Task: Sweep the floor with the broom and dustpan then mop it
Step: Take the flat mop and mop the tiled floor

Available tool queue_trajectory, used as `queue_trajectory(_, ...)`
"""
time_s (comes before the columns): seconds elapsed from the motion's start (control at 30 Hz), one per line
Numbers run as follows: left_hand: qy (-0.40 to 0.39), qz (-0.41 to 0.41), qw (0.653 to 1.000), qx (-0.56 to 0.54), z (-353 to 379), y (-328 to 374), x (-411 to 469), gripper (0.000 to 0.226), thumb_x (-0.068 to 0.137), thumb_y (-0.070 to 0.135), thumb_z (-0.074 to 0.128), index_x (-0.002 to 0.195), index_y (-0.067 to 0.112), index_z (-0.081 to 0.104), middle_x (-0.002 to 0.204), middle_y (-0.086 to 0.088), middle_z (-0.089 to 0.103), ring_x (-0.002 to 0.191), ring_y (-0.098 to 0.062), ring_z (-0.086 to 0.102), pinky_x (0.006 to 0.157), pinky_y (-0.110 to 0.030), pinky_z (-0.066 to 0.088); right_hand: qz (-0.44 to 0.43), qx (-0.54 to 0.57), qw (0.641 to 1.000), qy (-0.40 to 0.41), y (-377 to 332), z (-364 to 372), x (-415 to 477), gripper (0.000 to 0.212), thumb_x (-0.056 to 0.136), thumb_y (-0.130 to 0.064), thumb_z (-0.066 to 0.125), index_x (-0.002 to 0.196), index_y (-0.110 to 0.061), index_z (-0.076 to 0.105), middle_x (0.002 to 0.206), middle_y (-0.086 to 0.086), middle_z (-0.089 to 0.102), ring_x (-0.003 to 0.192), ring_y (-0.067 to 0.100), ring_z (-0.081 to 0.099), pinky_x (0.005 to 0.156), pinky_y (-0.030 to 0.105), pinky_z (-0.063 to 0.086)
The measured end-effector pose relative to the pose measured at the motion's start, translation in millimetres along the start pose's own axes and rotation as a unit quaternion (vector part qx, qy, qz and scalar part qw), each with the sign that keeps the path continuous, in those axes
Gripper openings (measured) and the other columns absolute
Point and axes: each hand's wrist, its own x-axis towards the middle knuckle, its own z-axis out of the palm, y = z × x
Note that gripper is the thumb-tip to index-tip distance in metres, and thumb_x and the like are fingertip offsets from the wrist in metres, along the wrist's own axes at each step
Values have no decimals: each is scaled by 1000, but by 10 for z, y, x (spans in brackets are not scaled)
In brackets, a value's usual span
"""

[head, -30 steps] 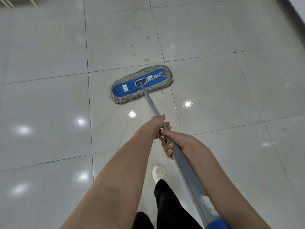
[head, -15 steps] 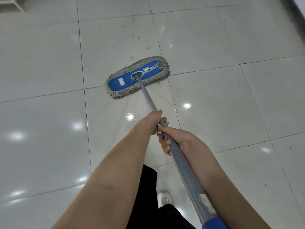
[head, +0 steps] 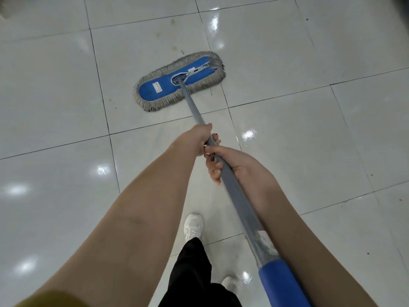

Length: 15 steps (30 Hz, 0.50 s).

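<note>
Sloping mop handle, head beyond grip

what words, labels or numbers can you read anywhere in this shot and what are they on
No text here is clear enough to quote.
White rectangular label on the blue flat mop pad with grey fringe: red marks, too blurred to read.
Torn white and red sticker on the grey metal mop handle: no legible print.
</note>
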Motion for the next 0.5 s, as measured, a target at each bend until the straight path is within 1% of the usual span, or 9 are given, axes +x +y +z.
queue_trajectory(0.07,4,17,1000,11,28,15,4,20,102,31,37,104,11,38,62,-1,45,34,-10,47,37,-15,41,0,21,1000,-8,-9,-21,-18,34,95,-19,49,62,-14,40,35,-6,37,22,2,34,27,9,30)
queue_trajectory(0.13,7,25,999,21,44,-32,-20,20,102,31,37,105,11,38,62,0,45,31,-9,48,40,-16,41,-2,36,999,-9,50,-40,-53,34,95,-19,50,63,-15,40,35,-6,38,22,2,34,26,10,30)
queue_trajectory(0.2,12,25,999,22,34,-108,-55,21,101,31,38,104,11,38,63,0,46,27,-9,48,42,-17,41,-5,36,999,-10,153,-43,-76,34,95,-19,50,62,-15,40,34,-5,37,22,1,34,26,9,30)
queue_trajectory(0.27,25,25,999,24,33,-229,-121,22,100,32,41,103,10,40,62,-1,47,29,-10,49,43,-19,42,-10,29,999,-12,296,-65,-117,34,95,-17,49,62,-15,39,33,-5,36,21,2,33,26,9,30)
queue_trajectory(0.37,29,35,999,22,99,-514,-264,22,100,31,43,95,9,41,62,-2,47,27,-9,48,40,-16,43,-15,31,999,-14,556,-198,-242,34,94,-16,50,62,-14,39,33,-5,36,21,2,34,26,9,31)
queue_trajectory(0.43,19,35,999,26,167,-751,-363,22,100,29,43,90,9,42,63,-2,47,34,-10,51,36,-13,42,-12,33,999,-14,767,-339,-355,33,94,-15,50,62,-14,40,33,-5,37,21,2,35,27,9,31)
queue_trajectory(0.5,7,27,999,24,245,-1044,-464,19,100,26,43,95,8,41,63,-2,47,47,-12,51,35,-13,41,-9,33,999,-12,1029,-501,-482,33,94,-14,49,62,-13,40,33,-4,37,22,2,35,27,9,31)
